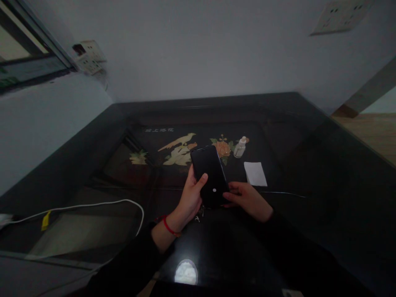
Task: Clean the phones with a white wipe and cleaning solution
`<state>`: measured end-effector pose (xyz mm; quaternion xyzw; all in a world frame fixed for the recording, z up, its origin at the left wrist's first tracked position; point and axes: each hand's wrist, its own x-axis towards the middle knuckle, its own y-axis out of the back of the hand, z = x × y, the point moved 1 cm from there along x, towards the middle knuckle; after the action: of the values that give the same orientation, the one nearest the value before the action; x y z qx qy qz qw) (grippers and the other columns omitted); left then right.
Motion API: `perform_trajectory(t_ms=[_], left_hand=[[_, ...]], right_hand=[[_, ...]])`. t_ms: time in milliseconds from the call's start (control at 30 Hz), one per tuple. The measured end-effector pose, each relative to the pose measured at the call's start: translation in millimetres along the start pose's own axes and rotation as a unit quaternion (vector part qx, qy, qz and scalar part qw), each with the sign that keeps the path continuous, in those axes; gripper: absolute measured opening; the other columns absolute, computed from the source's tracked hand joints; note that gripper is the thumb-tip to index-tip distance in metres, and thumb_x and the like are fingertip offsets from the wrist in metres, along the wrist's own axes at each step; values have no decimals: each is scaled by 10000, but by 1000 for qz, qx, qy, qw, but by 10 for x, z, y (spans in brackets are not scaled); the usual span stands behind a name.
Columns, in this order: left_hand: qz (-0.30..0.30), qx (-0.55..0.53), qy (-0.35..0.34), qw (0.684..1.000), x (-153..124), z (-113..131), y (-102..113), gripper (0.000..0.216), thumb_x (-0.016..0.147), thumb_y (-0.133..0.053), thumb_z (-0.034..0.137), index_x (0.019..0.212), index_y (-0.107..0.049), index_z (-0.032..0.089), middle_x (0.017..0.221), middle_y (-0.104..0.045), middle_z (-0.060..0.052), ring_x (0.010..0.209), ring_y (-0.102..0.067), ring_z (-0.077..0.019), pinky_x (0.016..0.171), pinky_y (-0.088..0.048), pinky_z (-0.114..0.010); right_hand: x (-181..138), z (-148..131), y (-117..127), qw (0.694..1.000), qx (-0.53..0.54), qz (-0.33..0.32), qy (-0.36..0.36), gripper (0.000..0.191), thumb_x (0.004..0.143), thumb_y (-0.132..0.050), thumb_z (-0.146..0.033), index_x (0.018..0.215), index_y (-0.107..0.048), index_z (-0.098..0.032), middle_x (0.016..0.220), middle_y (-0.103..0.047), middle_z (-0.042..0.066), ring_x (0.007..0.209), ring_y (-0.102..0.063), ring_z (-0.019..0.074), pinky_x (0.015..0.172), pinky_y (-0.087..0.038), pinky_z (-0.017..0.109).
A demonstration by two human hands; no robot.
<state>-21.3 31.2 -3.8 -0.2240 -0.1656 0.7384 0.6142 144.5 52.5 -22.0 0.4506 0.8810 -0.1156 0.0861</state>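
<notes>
A black phone [208,173] with a dark screen is held above a dark glass-topped table [324,173]. My left hand [190,198] grips its left side, thumb across the lower screen; a red cord circles that wrist. My right hand [247,200] pinches the phone's lower right edge with curled fingers. Small metal keys [200,213] hang just under the phone, between my hands.
A small clear bottle [239,147] and a white paper square [255,173] lie beyond the phone. A white cable [93,205] with a yellow tag curves at the left. Bird and flower inlay [179,150] shows under the glass. Wall sockets [89,57] sit upper left.
</notes>
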Motion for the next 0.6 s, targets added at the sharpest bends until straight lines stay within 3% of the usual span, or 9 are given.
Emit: perform_trajectory(t_ms=[133,200,300,433,600], left_hand=[[-19,-4,11,1000,-27,28,-24,639,793,-697,251,1382,-451,289,1352,-581,-38,1255,-519,-228,1086,-378,-374],[-49,-1,47,998,-67,17,-49,653,787,-705,252,1388,-450,287,1331,-598,-45,1240,-533,-238,1084,-382,-389],[-104,8,109,989,-161,-46,-96,663,781,-713,239,1391,-457,274,1311,-613,-59,1242,-533,-250,1085,-378,-397],[-142,16,161,977,-269,-135,-138,665,779,-716,232,1393,-464,280,1319,-608,-65,1248,-526,-264,1064,-398,-395],[-148,29,161,975,-283,-164,-143,658,785,-711,240,1394,-465,281,1322,-606,-64,1214,-552,-257,1059,-404,-392]], right_hand=[[-11,-116,51,999,-21,20,25,414,698,-766,-424,1000,-665,-159,952,-732,86,899,-701,233,842,-568,427],[-27,-197,99,997,-21,60,51,487,744,-724,-439,1149,-619,-190,1073,-712,89,1001,-674,230,920,-527,431],[-65,-300,171,984,-11,145,103,506,825,-611,-499,1245,-573,-219,1158,-685,88,1055,-650,231,908,-522,421],[-103,-348,205,976,-29,186,109,437,815,-605,-510,1130,-660,-212,1047,-723,72,968,-670,231,823,-535,383],[-90,-302,209,976,-13,191,105,454,769,-642,-535,1050,-696,-183,893,-741,73,817,-687,224,722,-539,360]])
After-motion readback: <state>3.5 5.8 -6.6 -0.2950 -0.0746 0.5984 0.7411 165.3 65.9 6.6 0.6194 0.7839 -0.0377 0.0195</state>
